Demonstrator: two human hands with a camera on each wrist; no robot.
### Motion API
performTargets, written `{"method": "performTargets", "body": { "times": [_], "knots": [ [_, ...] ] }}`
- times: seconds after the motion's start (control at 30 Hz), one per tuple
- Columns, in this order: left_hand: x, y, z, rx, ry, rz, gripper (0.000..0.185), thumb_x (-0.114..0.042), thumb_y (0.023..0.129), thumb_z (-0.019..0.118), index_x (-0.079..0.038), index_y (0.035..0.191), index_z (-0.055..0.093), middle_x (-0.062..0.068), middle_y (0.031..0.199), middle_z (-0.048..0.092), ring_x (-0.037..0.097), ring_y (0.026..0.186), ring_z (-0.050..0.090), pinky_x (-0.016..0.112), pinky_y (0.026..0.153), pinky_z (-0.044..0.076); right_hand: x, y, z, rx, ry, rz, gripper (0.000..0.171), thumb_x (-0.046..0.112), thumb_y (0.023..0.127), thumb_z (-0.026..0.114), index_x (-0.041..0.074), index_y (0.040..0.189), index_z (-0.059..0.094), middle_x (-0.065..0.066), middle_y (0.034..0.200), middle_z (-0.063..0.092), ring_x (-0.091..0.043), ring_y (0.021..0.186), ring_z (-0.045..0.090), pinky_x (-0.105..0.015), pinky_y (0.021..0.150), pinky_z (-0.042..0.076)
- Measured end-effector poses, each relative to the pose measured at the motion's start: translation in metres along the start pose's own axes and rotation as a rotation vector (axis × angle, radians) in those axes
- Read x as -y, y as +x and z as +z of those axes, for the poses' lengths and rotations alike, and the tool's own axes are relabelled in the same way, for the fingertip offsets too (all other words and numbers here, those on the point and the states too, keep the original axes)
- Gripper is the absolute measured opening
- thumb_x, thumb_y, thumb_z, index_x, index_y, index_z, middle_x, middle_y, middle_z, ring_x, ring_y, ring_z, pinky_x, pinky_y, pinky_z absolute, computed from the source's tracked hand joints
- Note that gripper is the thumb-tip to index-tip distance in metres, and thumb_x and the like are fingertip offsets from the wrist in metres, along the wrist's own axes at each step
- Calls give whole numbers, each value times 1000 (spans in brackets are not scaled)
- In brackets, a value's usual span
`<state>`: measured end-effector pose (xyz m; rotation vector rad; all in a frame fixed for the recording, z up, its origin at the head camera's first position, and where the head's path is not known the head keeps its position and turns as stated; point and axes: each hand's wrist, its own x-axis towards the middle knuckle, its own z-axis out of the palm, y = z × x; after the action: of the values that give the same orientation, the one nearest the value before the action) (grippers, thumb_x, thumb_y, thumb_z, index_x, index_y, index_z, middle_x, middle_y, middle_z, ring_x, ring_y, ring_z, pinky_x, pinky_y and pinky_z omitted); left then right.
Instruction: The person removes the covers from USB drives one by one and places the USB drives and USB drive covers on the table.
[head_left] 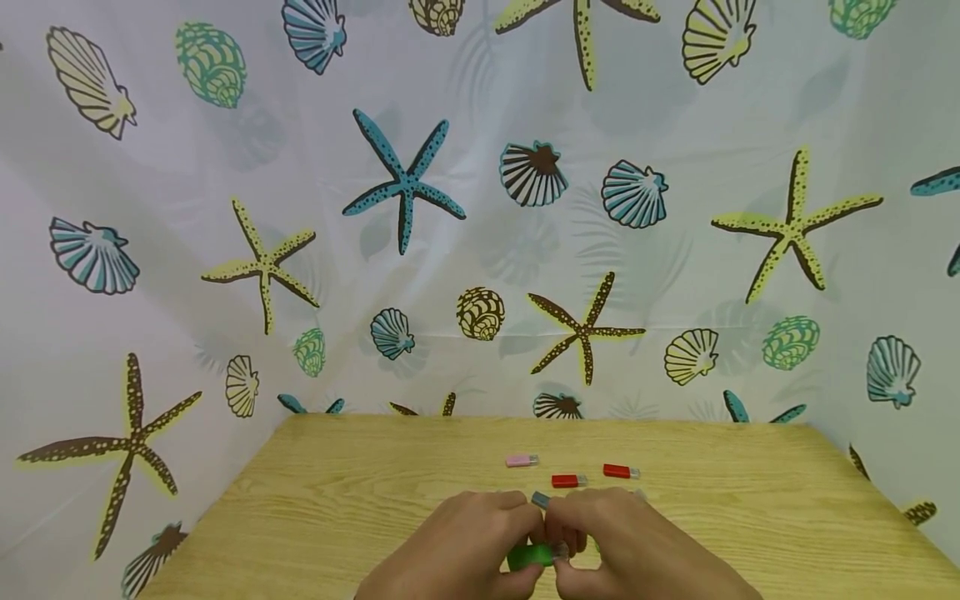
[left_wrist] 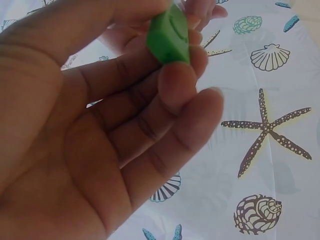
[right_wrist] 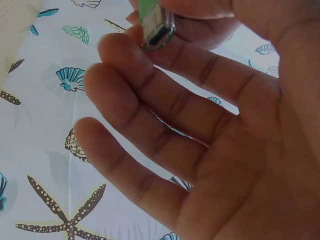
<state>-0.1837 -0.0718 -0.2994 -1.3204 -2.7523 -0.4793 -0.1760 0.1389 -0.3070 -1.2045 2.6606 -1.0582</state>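
Left hand and right hand meeting at the near edge of the worktop, each pinching one end of the green USB stick. Long axis left to right between them, plug end rightward. Just beyond: pink stick and two red sticks.

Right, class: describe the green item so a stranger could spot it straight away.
On the wooden table before the seashell curtain, find the two hands meeting at the near edge. Pinched between the left hand and right hand is the green USB stick, the only green one; the loose sticks behind are pink or red.
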Motion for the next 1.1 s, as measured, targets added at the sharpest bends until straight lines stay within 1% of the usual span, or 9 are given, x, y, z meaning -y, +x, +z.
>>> {"method": "performTargets", "body": {
  "times": [0.1,0.2,0.3,0.47,0.6,0.73,0.87,1.1],
  "knots": [
    [1,-1,0,-13,-4,19,7,-23,89,70,-21,94,65,-20,77,51,-9,66,47,11,59,40,0,1,1,15,30,19,32,2,82,62,32,94,63,18,77,55,-2,74,54,-21,64,46],
    [1,-2,0,-17,-7,27,6,-22,89,70,-21,93,65,-20,77,50,-8,65,46,11,60,40,1,2,3,13,32,13,32,2,83,61,33,94,62,17,76,53,-2,73,53,-21,62,45],
    [0,-3,-2,-14,2,7,6,-21,88,70,-21,91,65,-19,76,48,-7,64,46,12,59,40,1,2,3,-1,19,19,32,2,84,61,32,95,61,17,76,53,-2,73,53,-21,63,45],
    [0,-3,-3,-20,34,-19,9,-22,86,73,-21,89,65,-18,74,48,-6,62,45,13,57,39,-1,3,3,3,6,63,21,8,88,63,28,93,60,17,78,54,-2,75,52,-21,66,47],
    [0,-2,-3,-7,57,-47,10,-23,86,74,-21,90,65,-17,74,48,-4,62,46,14,58,40,-3,3,2,-21,-33,36,13,15,90,67,25,98,62,18,86,56,0,79,53,-22,68,49],
    [-1,0,-3,11,73,-87,11,-25,86,74,-22,92,66,-17,74,48,-3,63,46,16,59,41,-4,3,1,-50,-72,15,14,22,91,69,24,104,63,16,94,60,-1,84,55,-24,72,51],
    [0,1,-1,9,87,-95,11,-26,86,73,-22,93,66,-17,74,48,-3,64,46,16,59,41,-4,3,0,-49,-85,14,13,25,91,69,25,103,65,16,95,60,-1,87,54,-23,74,51],
    [0,1,-1,-14,113,-90,14,-27,85,74,-22,95,67,-16,77,51,-3,65,46,16,60,41,-4,2,-1,-75,-120,-11,9,21,90,69,24,96,64,16,92,58,0,84,51,-23,70,49]
  ]
}}
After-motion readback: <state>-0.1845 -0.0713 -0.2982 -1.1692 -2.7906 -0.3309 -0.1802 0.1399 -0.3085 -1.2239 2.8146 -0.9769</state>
